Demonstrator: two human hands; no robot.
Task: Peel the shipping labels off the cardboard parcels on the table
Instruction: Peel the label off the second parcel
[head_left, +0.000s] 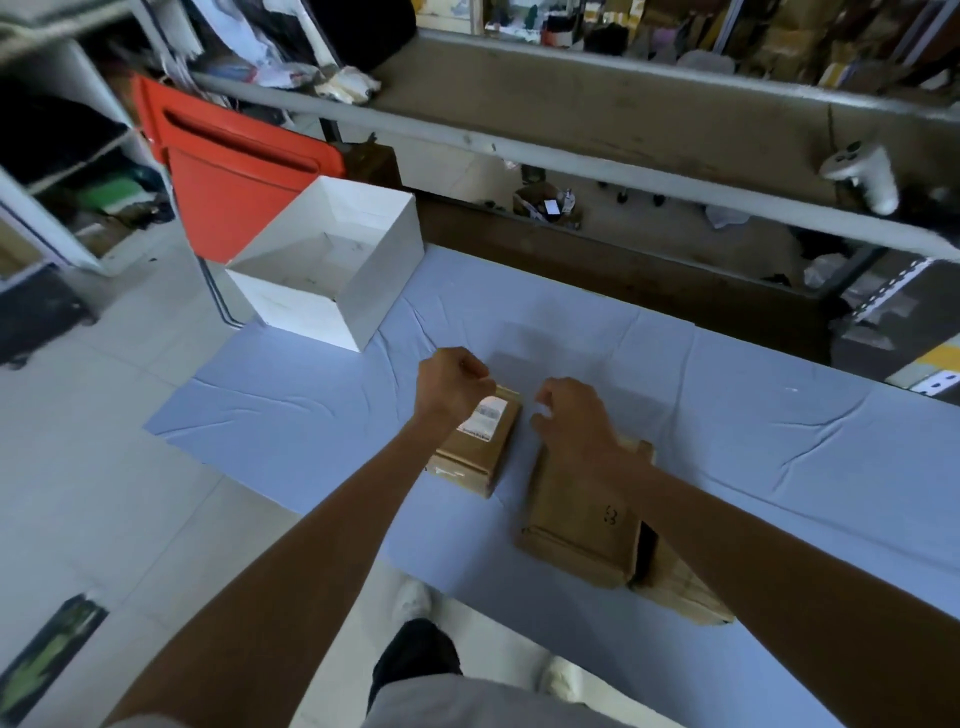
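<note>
Table (779, 441) under a pale blue cloth, in a crowded storeroom. Nearest me, a large parcel (582, 514) lies flat, overlapping another parcel (680, 592) on its right; no label shows on its top face. My right hand (571, 421) sits at its far end, fingers curled; I cannot tell whether it grips anything. Just to the left, apart from it, a small parcel (470, 457) carries a white label (485, 415) on top. My left hand (452, 384) is curled at the label's far edge; I cannot tell whether it has a pinch. The label is probably thin, light and quick to tear, so it is best lifted at a corner and drawn back low while the light parcel is held down. Beyond: an open white box (332, 270), an orange chair (234, 166), and a long bench (623, 114) with a white controller (862, 176). None seems to stand in the way.
</note>
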